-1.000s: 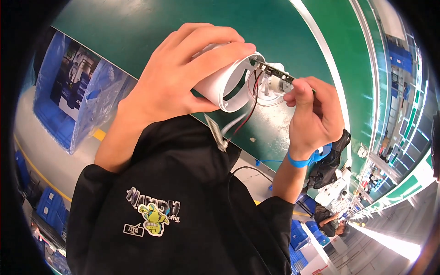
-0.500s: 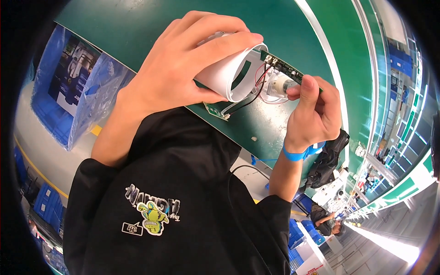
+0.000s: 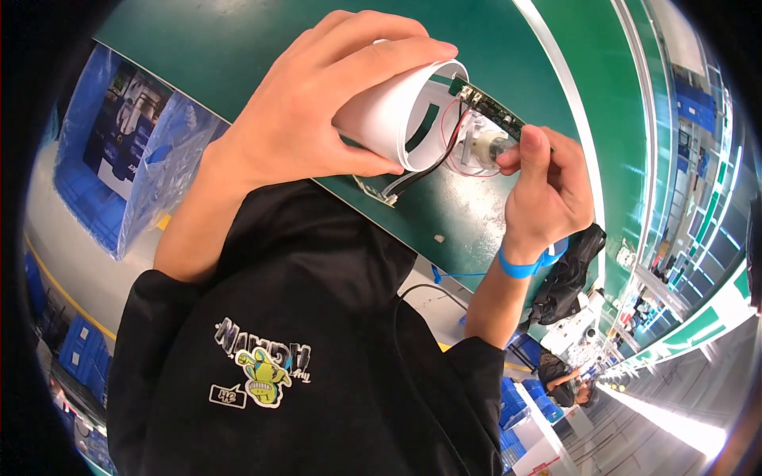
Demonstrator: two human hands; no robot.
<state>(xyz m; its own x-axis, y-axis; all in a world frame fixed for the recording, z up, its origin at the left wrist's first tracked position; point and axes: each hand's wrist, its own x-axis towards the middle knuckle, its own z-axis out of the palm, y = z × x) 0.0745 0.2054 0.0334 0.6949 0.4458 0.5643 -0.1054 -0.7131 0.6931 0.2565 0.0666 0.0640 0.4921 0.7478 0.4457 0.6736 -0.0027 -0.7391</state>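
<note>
My left hand [image 3: 290, 119] wraps round a white plastic cylinder housing [image 3: 377, 123], its open end tilted toward the right. A slot is cut in the housing wall. In my right hand [image 3: 548, 186], thumb and fingers pinch the right end of a narrow green circuit board [image 3: 494, 111]. The board's far end sits at the housing's rim. Below the board is a whitish round part with a clear tip [image 3: 482, 147], near my right fingertips. Black and red wires [image 3: 441, 163] run between these parts. A smaller green board [image 3: 373, 190] hangs at the table edge, partly hidden.
Beneath my hands lies a green worktable [image 3: 508, 47], with a small pale scrap [image 3: 439, 238] on it. A blue plastic-lined box [image 3: 119, 159] stands at left. A black bag [image 3: 567, 278] lies beyond my right wrist, which wears a blue band [image 3: 520, 268]. Another person [image 3: 559, 381] is farther off.
Both hands have shifted slightly upward. The housing's open end and the circuit board have risen a little with them, and the board's far end remains at the rim.
</note>
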